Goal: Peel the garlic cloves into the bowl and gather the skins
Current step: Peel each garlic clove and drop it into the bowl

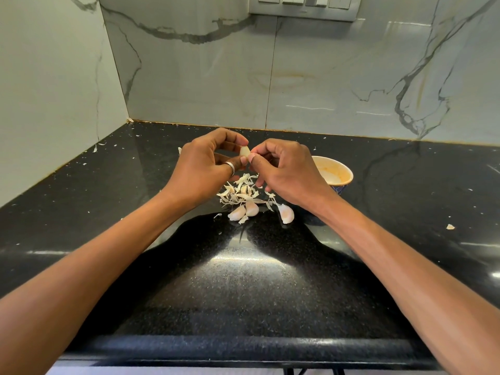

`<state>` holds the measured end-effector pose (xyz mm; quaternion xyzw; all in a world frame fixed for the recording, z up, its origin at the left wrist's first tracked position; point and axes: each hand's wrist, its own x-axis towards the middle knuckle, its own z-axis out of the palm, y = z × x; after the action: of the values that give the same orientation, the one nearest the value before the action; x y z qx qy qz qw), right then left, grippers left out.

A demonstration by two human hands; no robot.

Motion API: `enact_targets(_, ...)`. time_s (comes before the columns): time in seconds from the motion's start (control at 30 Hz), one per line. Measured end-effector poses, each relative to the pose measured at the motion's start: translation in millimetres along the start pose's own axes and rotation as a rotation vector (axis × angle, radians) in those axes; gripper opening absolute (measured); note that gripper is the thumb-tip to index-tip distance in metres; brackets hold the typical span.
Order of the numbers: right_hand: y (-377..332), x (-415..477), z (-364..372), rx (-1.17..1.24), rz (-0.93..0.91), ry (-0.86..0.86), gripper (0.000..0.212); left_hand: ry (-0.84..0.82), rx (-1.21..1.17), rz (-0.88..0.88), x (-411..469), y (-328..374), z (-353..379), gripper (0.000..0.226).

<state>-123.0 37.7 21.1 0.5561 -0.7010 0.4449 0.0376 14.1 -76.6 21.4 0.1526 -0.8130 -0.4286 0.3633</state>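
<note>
Nearest me on the feed, the rounded front edge of the black speckled surface [243, 345] runs across the view. Both bare forearms reach over it from the lower corners toward the middle. Past them, three unpeeled cloves [252, 208] lie on the surface: two touch each other just left of centre, and the third sits a little apart to their right, near the right wrist. Well off to the right lies a lone skin scrap [450, 226], with smaller flakes dotted about. Just beyond the pair, and touching it, is a loose heap of papery skins [240, 192]. Above that heap I have the two hands meeting in the air. The left hand [205, 163], with a ring [230, 167] on one finger, has its grip closed on a pale garlic clove [244, 151], held between thumb and curled fingertips. The right hand [284, 166] pinches the same clove's right end between thumb and forefinger, its other fingers curled loosely below. To the right, partly hidden behind that hand, stands the bowl [336, 171], cream inside and dark blue outside; I cannot tell what lies in it. Farthest back rise the veined marble walls [324, 77], with a switch plate [305, 4] at the top.
</note>
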Motion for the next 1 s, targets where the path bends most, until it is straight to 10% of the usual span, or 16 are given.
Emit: enact_targets(1.0,-0.1,-0.9,-2.9,-0.007,-0.022,0.005,0.007,-0.007,-0.146,-0.080,1.5,0.7,0.8,0.027)
